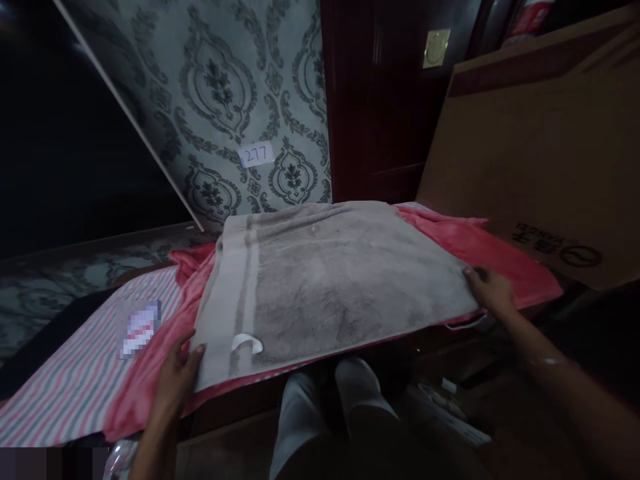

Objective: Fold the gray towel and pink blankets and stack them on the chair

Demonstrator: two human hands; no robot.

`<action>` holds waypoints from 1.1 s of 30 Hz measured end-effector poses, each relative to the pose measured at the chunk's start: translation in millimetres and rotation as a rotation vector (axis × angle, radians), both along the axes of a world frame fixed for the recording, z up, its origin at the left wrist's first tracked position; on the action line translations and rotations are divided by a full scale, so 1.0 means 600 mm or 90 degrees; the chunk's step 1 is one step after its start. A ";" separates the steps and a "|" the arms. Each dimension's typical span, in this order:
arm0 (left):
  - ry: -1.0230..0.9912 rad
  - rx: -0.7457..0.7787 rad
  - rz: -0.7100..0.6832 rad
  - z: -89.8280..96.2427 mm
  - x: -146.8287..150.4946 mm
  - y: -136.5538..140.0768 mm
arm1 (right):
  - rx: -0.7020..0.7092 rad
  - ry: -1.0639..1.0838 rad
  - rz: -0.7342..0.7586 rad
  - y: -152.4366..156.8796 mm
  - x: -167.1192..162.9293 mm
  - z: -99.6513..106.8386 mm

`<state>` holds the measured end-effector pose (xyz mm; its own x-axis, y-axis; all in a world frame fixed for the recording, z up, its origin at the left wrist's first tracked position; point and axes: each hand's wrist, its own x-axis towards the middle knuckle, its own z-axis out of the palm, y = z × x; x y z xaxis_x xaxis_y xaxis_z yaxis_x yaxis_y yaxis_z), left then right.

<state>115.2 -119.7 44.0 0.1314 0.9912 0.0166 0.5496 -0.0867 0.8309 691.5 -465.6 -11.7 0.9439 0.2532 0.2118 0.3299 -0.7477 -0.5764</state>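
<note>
A grey towel (320, 287) with a pale banded border lies spread flat, a small white loop-shaped mark or tag (250, 343) near its front left corner. Under it, pink-red plush cloth (505, 267) shows on both sides and along the front edge. My left hand (176, 377) grips the towel's front left corner between thumb and fingers; some fingers are hidden. On the right edge, near the front right corner, my right hand (493, 291) pinches the towel, its fingertips partly out of sight. A striped pink, white and grey cloth (90, 347) lies left of the plush cloth.
A big cardboard box (540, 153) leans at the right. Behind stand a patterned wall with a number label (257, 154) and a dark red panel (377, 100). A dark screen-like panel (75, 133) is at the left. My legs (305, 413) are below the front edge.
</note>
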 end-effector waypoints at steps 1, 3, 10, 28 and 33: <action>-0.035 -0.020 -0.005 0.001 -0.006 -0.008 | 0.027 0.018 -0.011 -0.006 -0.011 0.003; -0.075 -0.040 -0.015 0.007 -0.016 -0.022 | 0.095 0.044 -0.016 -0.021 -0.038 0.009; -0.141 -0.020 -0.104 0.029 -0.027 -0.051 | 0.354 0.207 0.009 -0.057 -0.102 0.033; -0.071 0.217 -0.085 0.051 -0.027 -0.023 | 0.421 0.144 -0.021 -0.056 -0.117 0.065; -0.134 0.164 -0.036 0.086 -0.041 -0.059 | 0.491 0.094 -0.064 -0.077 -0.115 0.095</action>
<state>90.4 -155.1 95.6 0.1535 0.9422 0.2979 0.3560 -0.3340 0.8728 622.5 -511.6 45.0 0.9865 -0.0029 0.1635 0.1615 -0.1409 -0.9768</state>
